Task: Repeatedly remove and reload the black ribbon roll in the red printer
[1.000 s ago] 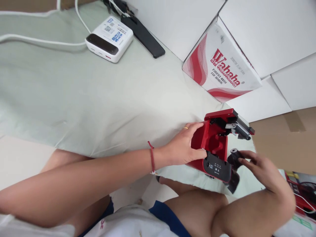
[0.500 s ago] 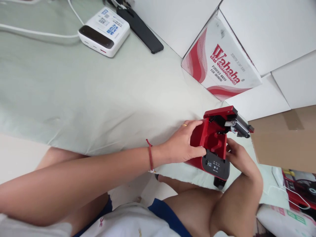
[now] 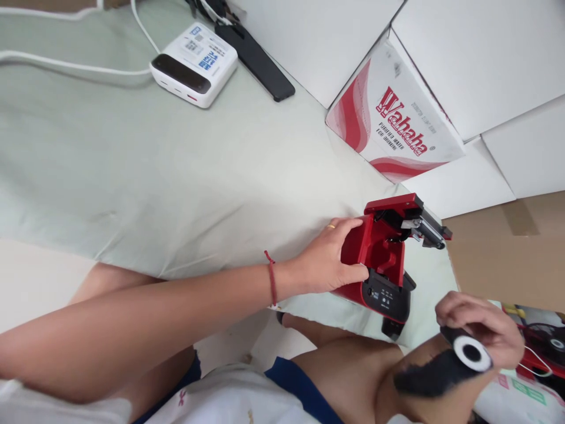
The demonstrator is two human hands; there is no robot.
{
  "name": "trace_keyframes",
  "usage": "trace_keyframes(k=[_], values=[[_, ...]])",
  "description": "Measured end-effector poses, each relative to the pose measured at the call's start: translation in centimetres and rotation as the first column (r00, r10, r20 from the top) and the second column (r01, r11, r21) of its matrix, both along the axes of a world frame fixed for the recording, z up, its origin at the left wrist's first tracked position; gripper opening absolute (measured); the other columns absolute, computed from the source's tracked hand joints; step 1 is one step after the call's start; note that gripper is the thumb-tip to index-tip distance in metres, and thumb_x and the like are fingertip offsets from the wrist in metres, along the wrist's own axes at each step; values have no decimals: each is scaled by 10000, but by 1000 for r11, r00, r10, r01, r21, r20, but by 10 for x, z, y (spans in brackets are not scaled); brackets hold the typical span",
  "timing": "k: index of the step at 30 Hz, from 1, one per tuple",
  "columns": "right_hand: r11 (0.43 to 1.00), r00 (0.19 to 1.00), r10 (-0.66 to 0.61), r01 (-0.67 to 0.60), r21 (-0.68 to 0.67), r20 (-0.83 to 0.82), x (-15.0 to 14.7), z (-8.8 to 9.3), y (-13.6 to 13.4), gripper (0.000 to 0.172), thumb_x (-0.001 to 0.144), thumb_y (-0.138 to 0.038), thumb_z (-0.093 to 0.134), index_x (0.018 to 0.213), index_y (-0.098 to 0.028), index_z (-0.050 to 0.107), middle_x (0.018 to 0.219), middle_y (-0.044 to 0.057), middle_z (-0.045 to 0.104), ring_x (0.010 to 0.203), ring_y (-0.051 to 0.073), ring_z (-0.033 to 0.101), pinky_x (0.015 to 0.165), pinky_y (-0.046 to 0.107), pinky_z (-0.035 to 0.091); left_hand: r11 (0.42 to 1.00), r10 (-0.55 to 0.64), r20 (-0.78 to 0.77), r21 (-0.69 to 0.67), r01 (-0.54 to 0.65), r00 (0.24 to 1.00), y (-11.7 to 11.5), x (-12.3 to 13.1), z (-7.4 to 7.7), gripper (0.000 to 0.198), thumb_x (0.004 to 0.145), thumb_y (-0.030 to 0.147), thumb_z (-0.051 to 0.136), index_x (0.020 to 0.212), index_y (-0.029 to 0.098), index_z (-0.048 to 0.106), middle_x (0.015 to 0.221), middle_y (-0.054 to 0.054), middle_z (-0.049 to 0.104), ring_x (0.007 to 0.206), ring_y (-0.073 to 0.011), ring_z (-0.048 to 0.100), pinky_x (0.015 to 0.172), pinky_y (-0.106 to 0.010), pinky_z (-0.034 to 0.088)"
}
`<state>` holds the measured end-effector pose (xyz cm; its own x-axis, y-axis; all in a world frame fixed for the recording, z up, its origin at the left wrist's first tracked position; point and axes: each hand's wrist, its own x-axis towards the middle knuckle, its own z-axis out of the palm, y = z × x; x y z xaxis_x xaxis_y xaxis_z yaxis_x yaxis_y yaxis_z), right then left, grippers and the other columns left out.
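Note:
A red and black box-shaped device, perhaps a small printer (image 3: 383, 247), stands at the cloth's near right edge. Its lid is raised, baring a red hollow inside and a metal-and-black roller part on the lid. My left hand (image 3: 333, 256) wraps around its left side, with the thumb by the black control panel (image 3: 385, 297). To the right and lower, my right hand (image 3: 483, 324) is closed on a roll of black material (image 3: 426, 374) with a white ring-shaped core at its end. Motion blurs the roll's far part, and its exact kind cannot be made out.
A white power bank (image 3: 194, 65) with cables and a black phone-like slab (image 3: 258, 62) lie at the back on the pale green cloth (image 3: 198, 171). White cartons, one a Wahaha water box (image 3: 392, 123), line the back. A brown carton (image 3: 498, 253) and plastic bag (image 3: 514, 397) are at right.
My right hand has left the device's right side and moved right and toward me; the black roll now shows in it. My left hand stays on the red device, whose lid remains raised.

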<state>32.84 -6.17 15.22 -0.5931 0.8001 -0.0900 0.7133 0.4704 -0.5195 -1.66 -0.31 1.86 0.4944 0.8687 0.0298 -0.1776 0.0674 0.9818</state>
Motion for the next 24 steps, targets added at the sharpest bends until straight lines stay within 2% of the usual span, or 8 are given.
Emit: trace_keyframes(k=[2,4,6,8,10,14,19,24], values=[[982,987,106,-123,-145,-124,-17,0,8,234,1018,-489,678,1143,-349,818,892,72,817,765,215,789,694,290,620,1000,6,-4,8,-6,1000,0,1,-1,895,734,313,732,1574,158,465,1603,-187,477,1543,-354,462,1355,-560,353],[994,993,-99,97,-40,-67,-48,-3,16,260,1018,-416,699,1226,-310,814,1066,116,824,865,237,794,736,305,624,1000,14,2,14,-14,1000,0,2,-2,865,735,307,743,1551,195,480,1612,-174,484,1547,-363,460,1351,-583,344],[973,969,-232,230,31,84,-81,-7,20,266,990,-397,749,1225,-285,802,1091,81,805,662,144,684,627,264,580,999,22,13,24,-23,1000,0,2,-3,832,734,295,755,1521,227,495,1611,-162,500,1539,-369,469,1340,-605,343],[955,939,-295,281,96,176,-107,-11,23,299,995,-425,738,1236,-256,788,1061,61,798,618,118,631,618,259,573,999,31,18,35,-32,999,0,2,-3,822,729,283,758,1508,230,501,1595,-163,514,1522,-368,485,1329,-607,357],[944,919,-323,296,144,226,-121,-15,25,343,1011,-455,697,1261,-237,781,1085,71,810,740,157,714,735,290,621,999,31,9,38,-31,999,0,2,-2,823,734,289,749,1515,219,499,1592,-169,510,1517,-363,493,1326,-592,369],[942,880,-332,324,83,341,-124,-20,32,400,1038,-433,608,1350,-236,761,1229,88,826,1028,246,805,934,371,653,999,19,2,37,-19,1000,-1,2,-1,853,747,318,735,1547,167,480,1621,-196,482,1538,-370,470,1338,-568,362],[942,852,-296,335,-16,432,-118,-21,38,495,1037,-472,557,1391,-187,753,1338,122,800,1114,296,812,1003,429,658,998,32,7,61,-32,999,-1,3,-3,833,751,309,735,1536,164,497,1589,-198,510,1518,-370,486,1329,-576,375],[943,870,-306,333,-2,385,-113,-17,33,466,1047,-498,572,1382,-237,765,1339,82,804,1108,269,814,955,366,667,998,33,3,54,-33,999,-1,3,-3,837,751,309,747,1540,165,506,1572,-194,514,1510,-375,500,1326,-579,390]])
